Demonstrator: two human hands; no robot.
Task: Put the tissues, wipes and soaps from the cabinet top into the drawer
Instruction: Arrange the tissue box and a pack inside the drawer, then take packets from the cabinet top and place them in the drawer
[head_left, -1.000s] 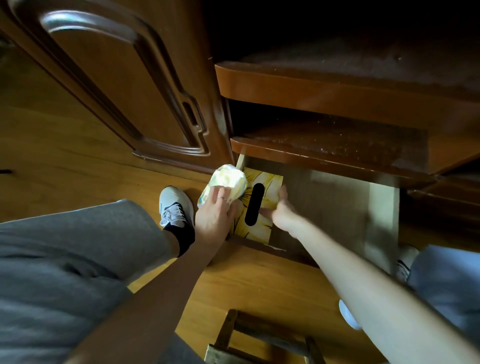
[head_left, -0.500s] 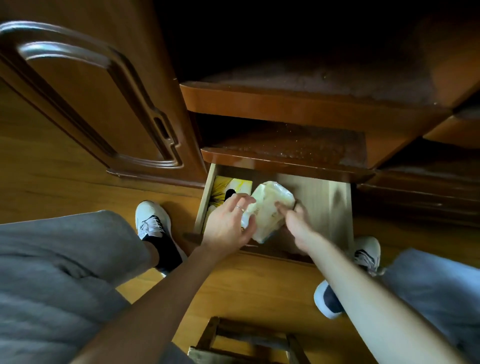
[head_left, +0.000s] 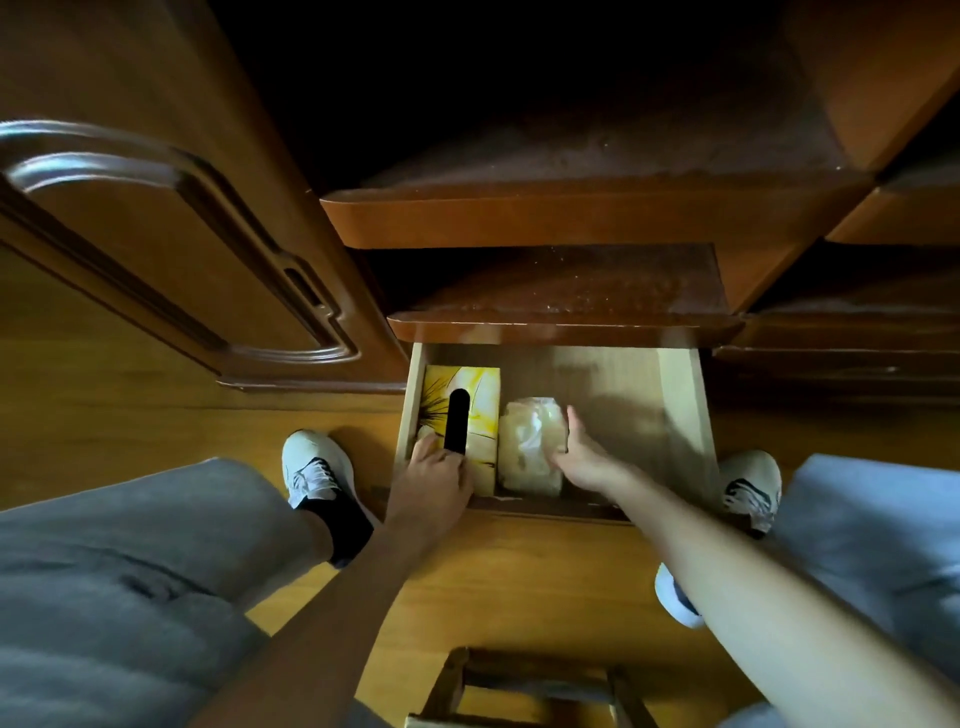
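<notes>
While left hand rests flat on tissue box, right hand, fingers spread, touches wipes pack in drawer.

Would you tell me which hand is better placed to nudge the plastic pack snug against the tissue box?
The right hand: it already rests against the plastic pack's outer side, while the left hand lies on the tissue box.

My left hand covers the tissue box's near corner. My right hand hides the pack's right edge; its print is too blurred to read.
</notes>
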